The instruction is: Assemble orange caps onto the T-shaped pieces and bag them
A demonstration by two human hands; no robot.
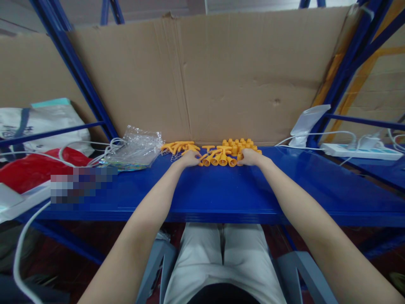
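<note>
Small orange plastic parts (pixel 221 157) lie in a row on the blue shelf (pixel 221 190), with a cluster of more orange parts (pixel 240 145) behind them and another orange pile (pixel 179 146) to the left. My left hand (pixel 189 158) rests at the left end of the row, fingers curled onto an orange part. My right hand (pixel 249 157) rests at the right end, fingers touching the orange pieces there. Both arms reach straight forward over the shelf edge. What each hand's fingertips grip is too small to make out.
A crumpled clear plastic bag (pixel 136 145) lies left of the parts. White cables (pixel 104 150), a red bag (pixel 34 169) and a white bag (pixel 47 122) sit far left. A white power strip (pixel 357 150) lies right. Cardboard (pixel 221 76) backs the shelf between blue uprights.
</note>
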